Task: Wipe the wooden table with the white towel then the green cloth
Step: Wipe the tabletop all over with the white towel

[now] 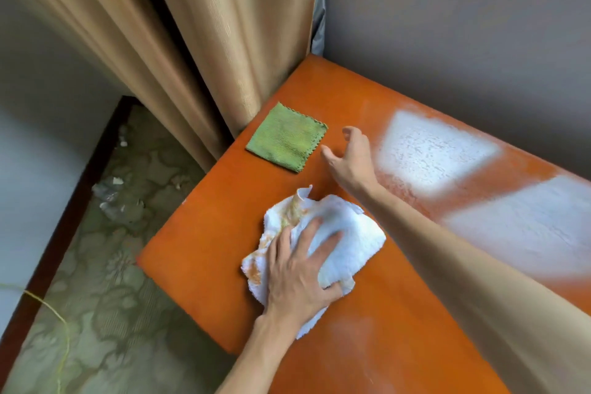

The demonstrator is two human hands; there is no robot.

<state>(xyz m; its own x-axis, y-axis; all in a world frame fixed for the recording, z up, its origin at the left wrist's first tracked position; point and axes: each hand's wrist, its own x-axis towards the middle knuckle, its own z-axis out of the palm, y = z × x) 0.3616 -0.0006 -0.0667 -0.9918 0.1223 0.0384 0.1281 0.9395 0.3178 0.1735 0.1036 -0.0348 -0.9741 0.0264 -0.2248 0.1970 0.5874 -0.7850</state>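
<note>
1. My left hand [300,269] lies flat, fingers spread, pressing the crumpled white towel [335,243] onto the orange wooden worktop [399,345]; the towel shows orange-brown stains at its edge left of that hand.
2. I judge the towel step is in hand, near its close.
3. Beyond it, my right hand [350,153] hovers open, fingers curled, holding nothing.
4. Just left of that hand lies the green cloth [284,139], flat, untouched.
5. Next calls for pinching that cloth's near edge.
</note>
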